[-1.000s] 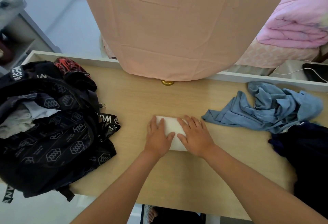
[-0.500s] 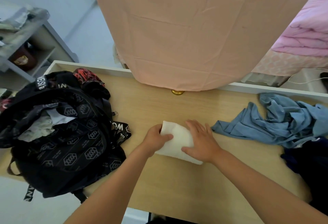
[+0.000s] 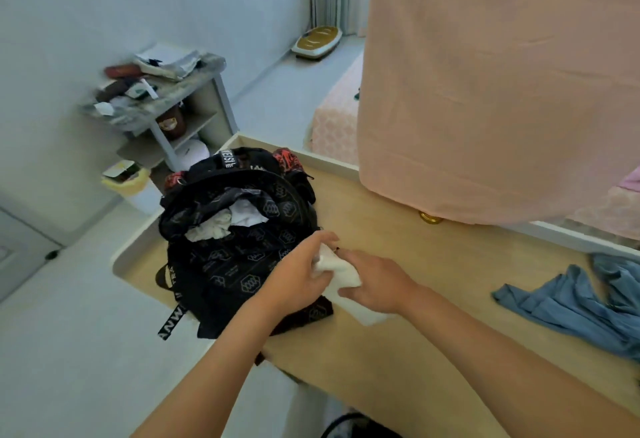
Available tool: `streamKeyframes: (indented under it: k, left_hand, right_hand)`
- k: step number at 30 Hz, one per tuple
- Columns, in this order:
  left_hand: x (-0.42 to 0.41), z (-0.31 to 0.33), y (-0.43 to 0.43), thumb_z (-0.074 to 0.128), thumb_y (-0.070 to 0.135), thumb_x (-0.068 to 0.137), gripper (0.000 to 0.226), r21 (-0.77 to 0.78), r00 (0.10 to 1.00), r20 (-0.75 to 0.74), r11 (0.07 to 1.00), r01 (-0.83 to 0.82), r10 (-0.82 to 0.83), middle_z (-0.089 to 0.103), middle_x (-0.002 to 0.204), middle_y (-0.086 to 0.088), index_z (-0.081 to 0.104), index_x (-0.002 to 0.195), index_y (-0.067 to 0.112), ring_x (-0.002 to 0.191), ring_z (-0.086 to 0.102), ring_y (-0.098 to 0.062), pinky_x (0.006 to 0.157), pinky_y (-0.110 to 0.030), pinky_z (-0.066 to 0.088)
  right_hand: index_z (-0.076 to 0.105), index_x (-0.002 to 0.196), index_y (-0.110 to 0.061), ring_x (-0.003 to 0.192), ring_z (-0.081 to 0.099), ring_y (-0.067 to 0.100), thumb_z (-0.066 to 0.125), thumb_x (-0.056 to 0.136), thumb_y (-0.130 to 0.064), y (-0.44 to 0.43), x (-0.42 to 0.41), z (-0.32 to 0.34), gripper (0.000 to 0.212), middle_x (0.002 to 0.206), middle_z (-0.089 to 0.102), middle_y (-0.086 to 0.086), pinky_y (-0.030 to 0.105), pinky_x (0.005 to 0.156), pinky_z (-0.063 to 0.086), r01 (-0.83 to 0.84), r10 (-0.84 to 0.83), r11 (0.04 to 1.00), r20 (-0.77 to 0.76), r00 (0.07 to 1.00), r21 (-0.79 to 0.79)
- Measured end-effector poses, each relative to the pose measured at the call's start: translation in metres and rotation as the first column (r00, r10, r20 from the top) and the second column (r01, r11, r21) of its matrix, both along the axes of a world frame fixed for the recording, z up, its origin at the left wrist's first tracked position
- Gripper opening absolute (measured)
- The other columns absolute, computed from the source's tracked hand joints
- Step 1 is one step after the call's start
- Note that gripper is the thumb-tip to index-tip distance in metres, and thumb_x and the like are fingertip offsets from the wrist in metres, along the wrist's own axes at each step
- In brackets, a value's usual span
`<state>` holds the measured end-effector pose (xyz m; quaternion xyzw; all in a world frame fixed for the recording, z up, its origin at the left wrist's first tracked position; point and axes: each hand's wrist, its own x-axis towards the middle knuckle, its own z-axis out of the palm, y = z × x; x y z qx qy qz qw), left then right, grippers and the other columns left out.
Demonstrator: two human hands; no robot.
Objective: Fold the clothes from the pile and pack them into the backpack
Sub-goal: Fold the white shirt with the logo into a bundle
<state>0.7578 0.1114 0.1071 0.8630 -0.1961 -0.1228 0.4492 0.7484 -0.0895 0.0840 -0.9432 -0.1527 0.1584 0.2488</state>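
A small folded white cloth [image 3: 341, 273] is lifted off the wooden table [image 3: 398, 344], right beside the black patterned backpack [image 3: 235, 250]. My left hand [image 3: 298, 274] grips its left end, and my right hand [image 3: 375, 281] holds its right side with curled fingers. The backpack lies open at the table's left end, with white and grey clothes [image 3: 225, 221] showing in its mouth. A crumpled blue garment [image 3: 588, 302] lies on the table at the right edge of view.
A peach cloth [image 3: 502, 84] hangs over the table's far side, a brass knob [image 3: 429, 217] beneath it. A cluttered grey shelf unit [image 3: 162, 105] and a yellow-lined bin [image 3: 126, 177] stand left of the table. A pink bed [image 3: 337, 118] lies behind.
Both hands have gone from pressing the white cloth flat to picking it up and carrying it left, up to the backpack. The view has swung left.
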Motion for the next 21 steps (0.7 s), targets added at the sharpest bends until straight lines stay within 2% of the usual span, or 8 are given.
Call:
streamKeyframes:
  k: [2,5,8,10,14,17,19,21]
  left_hand:
    - [-0.004,0.009,0.032,0.067,0.025,0.089,0.038,-0.016,0.992,0.111,0.999,-0.051,0.052,0.061,0.11,0.021,0.054,0.122,0.039,0.102,0.058,-0.002,0.086,-0.017,0.047]
    - [-0.002,0.014,0.078,0.063,0.02,0.094,0.014,-0.041,0.962,0.212,0.986,-0.164,0.169,0.064,0.102,0.02,0.066,0.104,0.029,0.101,0.057,0.003,0.086,-0.018,0.045]
    - [0.002,0.015,0.116,0.06,0.02,0.095,0.017,-0.038,0.95,0.203,0.971,-0.236,0.239,0.061,0.108,0.021,0.064,0.108,0.03,0.104,0.054,0.005,0.087,-0.014,0.04]
    - [0.006,0.016,0.133,0.06,0.019,0.094,0.027,-0.003,0.929,0.28,0.968,-0.251,0.242,0.057,0.116,0.02,0.06,0.119,0.03,0.11,0.052,0.003,0.092,-0.015,0.04]
    - [0.026,0.015,0.154,0.06,0.016,0.093,0.038,0.141,0.848,0.483,0.937,-0.32,0.217,0.056,0.123,0.011,0.054,0.129,0.025,0.117,0.049,-0.008,0.101,-0.026,0.041]
    - [0.055,0.012,0.161,0.062,0.011,0.085,0.048,0.343,0.763,0.641,0.858,-0.382,0.083,0.056,0.126,0.005,0.053,0.131,0.021,0.121,0.048,-0.017,0.101,-0.036,0.043]
    - [0.079,0.008,0.163,0.066,0.014,0.082,0.059,0.474,0.749,0.662,0.764,-0.438,0.019,0.05,0.136,0.0,0.049,0.138,0.018,0.13,0.043,-0.022,0.104,-0.038,0.041]
    - [0.102,-0.001,0.167,0.067,0.023,0.084,0.07,0.599,0.804,0.594,0.659,-0.455,0.015,0.041,0.149,-0.006,0.037,0.148,0.018,0.14,0.035,-0.027,0.111,-0.042,0.035]
  right_hand:
    - [0.033,0.147,-0.037,0.116,0.056,0.017,0.066,0.089,-0.045,0.035,0.003,0.008,0.067,0.137,0.051,-0.01,0.039,0.09,0.049,-0.049,0.05,0.999,0.056,0.997,-0.02]
    - [0.034,0.145,-0.034,0.117,0.055,0.018,0.061,0.093,-0.042,0.084,0.007,0.015,0.059,0.138,0.048,-0.01,0.04,0.086,0.05,-0.08,0.08,0.997,0.136,0.988,-0.001]
    - [0.027,0.149,-0.037,0.116,0.055,0.018,0.057,0.096,-0.039,0.127,0.008,0.02,0.061,0.137,0.051,-0.01,0.038,0.087,0.047,-0.059,0.052,0.998,0.166,0.985,0.037]
    - [0.017,0.151,-0.043,0.115,0.056,0.018,0.055,0.097,-0.038,0.145,0.009,0.022,0.066,0.138,0.051,-0.008,0.04,0.088,0.048,-0.064,0.056,0.997,0.182,0.982,0.037]
    - [0.003,0.149,-0.055,0.1,0.062,0.024,0.052,0.099,-0.037,0.151,0.018,0.013,0.073,0.13,0.053,-0.003,0.045,0.08,0.052,-0.013,0.008,0.999,0.132,0.991,0.034]
    - [0.0,0.149,-0.058,0.087,0.062,0.023,0.05,0.099,-0.034,0.143,0.031,0.003,0.074,0.124,0.055,-0.002,0.04,0.073,0.05,0.057,-0.06,0.997,0.06,0.996,0.052]
    - [0.001,0.149,-0.059,0.084,0.06,0.019,0.05,0.099,-0.033,0.138,0.043,-0.002,0.074,0.116,0.058,-0.002,0.038,0.072,0.05,0.068,-0.069,0.996,0.017,0.997,0.054]
    - [0.002,0.148,-0.06,0.087,0.059,0.019,0.049,0.099,-0.033,0.133,0.053,-0.008,0.073,0.114,0.058,-0.002,0.039,0.076,0.05,0.063,-0.062,0.996,-0.024,0.998,0.066]
